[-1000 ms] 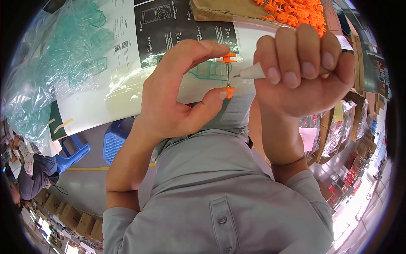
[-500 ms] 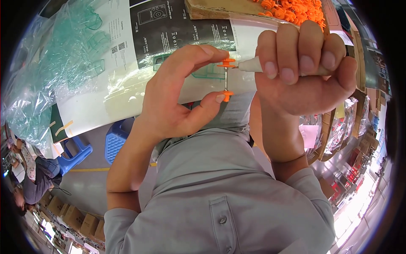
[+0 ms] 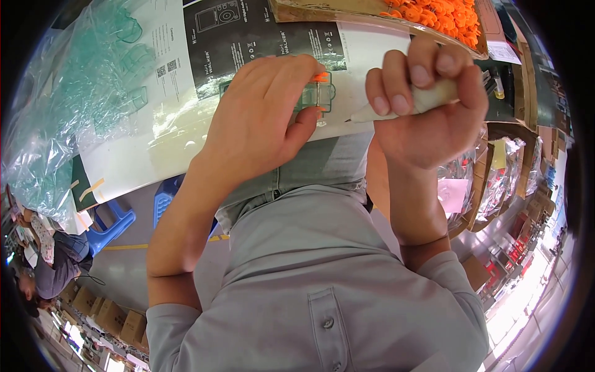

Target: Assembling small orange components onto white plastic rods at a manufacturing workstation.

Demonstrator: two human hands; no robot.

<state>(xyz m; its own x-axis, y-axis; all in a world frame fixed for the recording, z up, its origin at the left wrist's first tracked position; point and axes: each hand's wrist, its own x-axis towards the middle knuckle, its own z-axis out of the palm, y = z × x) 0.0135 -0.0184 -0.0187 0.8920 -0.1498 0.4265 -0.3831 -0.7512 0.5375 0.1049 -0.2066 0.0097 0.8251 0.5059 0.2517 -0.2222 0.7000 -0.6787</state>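
My left hand pinches a thin metal axle with orange plastic end pieces between thumb and index finger. The axle lies over a clear green plastic part on the table; whether it is seated in the part I cannot tell. Most of that part is hidden behind my fingers. My right hand is wrapped round a white squeeze bottle with a fine needle-like tip. Its tip points left, toward the table edge and just apart from the green part.
A cardboard box of orange pieces stands at the far right. Clear bags with green plastic parts lie on the left. Printed sheets cover the table. Blue stools and a seated person are at lower left.
My left hand has lowered the axle away from the bottle tip onto the green part. My right hand has drawn the bottle slightly down and tilted it.
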